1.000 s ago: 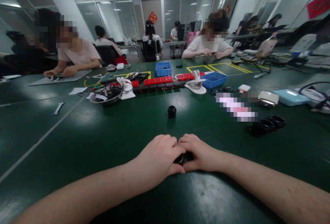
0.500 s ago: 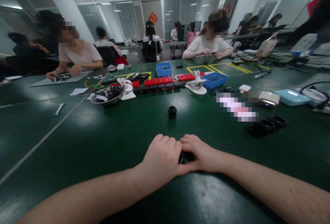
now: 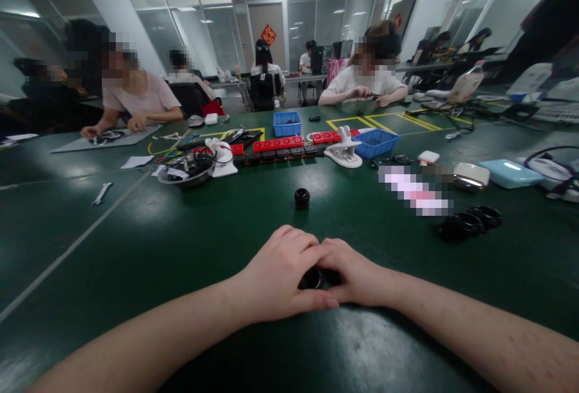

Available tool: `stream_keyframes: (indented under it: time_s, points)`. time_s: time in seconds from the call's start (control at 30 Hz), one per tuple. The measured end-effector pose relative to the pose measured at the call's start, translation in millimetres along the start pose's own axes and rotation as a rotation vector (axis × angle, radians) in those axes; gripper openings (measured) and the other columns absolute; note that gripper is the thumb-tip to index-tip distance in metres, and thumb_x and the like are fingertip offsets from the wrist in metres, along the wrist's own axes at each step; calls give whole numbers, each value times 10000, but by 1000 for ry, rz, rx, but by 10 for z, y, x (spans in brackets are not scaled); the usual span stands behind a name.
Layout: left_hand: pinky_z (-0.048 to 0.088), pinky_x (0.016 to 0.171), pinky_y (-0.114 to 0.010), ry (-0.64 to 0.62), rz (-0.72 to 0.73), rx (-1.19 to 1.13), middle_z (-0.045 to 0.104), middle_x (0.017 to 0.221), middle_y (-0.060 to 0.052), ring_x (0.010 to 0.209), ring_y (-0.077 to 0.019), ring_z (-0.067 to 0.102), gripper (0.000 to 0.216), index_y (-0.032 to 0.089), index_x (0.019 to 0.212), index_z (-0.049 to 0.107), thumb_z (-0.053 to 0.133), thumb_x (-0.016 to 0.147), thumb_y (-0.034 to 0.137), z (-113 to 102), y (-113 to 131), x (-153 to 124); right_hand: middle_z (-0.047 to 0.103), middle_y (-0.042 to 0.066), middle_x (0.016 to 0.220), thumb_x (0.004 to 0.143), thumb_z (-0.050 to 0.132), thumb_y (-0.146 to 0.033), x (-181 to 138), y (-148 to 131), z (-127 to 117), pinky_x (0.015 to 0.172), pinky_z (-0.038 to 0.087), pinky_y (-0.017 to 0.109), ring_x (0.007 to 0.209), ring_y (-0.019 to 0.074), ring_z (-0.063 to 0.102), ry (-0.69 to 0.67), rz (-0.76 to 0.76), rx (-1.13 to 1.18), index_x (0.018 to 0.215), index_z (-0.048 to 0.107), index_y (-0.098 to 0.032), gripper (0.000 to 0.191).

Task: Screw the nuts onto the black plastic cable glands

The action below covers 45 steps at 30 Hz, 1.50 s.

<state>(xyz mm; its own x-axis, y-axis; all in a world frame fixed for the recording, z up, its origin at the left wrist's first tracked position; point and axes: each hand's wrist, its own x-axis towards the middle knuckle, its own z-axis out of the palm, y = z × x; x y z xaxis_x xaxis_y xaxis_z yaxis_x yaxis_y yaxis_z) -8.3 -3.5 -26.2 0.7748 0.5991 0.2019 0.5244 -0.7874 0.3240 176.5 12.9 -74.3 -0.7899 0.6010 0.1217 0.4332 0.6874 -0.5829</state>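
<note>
My left hand and my right hand meet over a small black round part on the green table. Both hands are closed around it, and their fingers hide most of it. The left fingers lie over the right fingertips. A second small black cylinder stands alone on the table, a little beyond my hands. Black rings lie in a short row to the right, out past my right forearm.
Across the table lie red and black blocks, two blue bins, a white clamp-like piece, a metal bowl with cables and a small wrench. Other people sit working at the far side and left.
My left hand has slid forward and over the right fingertips. The black part between them stays on the same spot.
</note>
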Motion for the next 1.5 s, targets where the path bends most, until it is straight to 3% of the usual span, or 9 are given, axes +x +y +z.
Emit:
stream_keyframes:
  time_s: [0.13, 0.27, 0.43, 0.6, 0.8, 1.3, 1.5]
  points:
    - [350, 929, -281, -195, 67, -206, 557, 1154, -41, 1072, -164, 477, 350, 202, 1126, 555, 626, 784, 200, -197, -43, -10, 590, 39, 892, 651, 702, -444, 2, -13, -13, 758, 344, 329, 841, 189, 492, -18, 34, -22, 990, 604, -181, 440]
    - [356, 929, -255, -325, 82, -262, 571, 1176, -41, 1082, -150, 487, 375, 194, 1153, 547, 599, 795, 92, -262, -76, 8, 559, 15, 810, 660, 689, -463, 8, -17, -24, 735, 335, 310, 793, 167, 480, -39, 29, -17, 885, 623, -185, 363]
    - [392, 876, -259, -338, 65, -235, 627, 1086, -26, 1011, -160, 532, 300, 196, 1082, 589, 617, 793, 118, -264, -43, 37, 559, 17, 826, 654, 693, -465, 6, -10, -16, 743, 329, 312, 806, 169, 477, -39, 39, -28, 877, 622, -180, 369]
    - [423, 821, -283, -291, -50, -139, 646, 982, -48, 924, -186, 574, 262, 164, 1006, 631, 674, 749, 185, -243, 35, 33, 570, 27, 853, 654, 692, -469, 8, -20, -13, 750, 331, 317, 823, 176, 480, -31, 38, -12, 916, 620, -182, 395]
    - [440, 781, -348, -257, -130, 4, 649, 898, -63, 845, -223, 584, 283, 147, 978, 632, 691, 730, 271, -162, 112, 19, 569, 24, 838, 663, 685, -468, 17, -33, -19, 743, 333, 318, 809, 176, 476, -39, 43, -13, 933, 620, -194, 390]
    - [474, 686, -354, -205, -238, 154, 632, 782, -82, 756, -240, 592, 424, 88, 816, 626, 677, 681, 486, -44, 143, 37, 559, 26, 823, 672, 681, -456, 16, -35, -25, 735, 334, 320, 792, 174, 473, -39, 33, -26, 937, 609, -170, 397]
    - [476, 614, -345, -82, -219, 321, 614, 686, -67, 667, -232, 591, 449, 104, 728, 603, 653, 672, 547, 94, 151, -8, 556, 22, 805, 697, 659, -453, 20, -45, -31, 718, 333, 311, 779, 167, 469, -45, 29, -30, 913, 611, -169, 360]
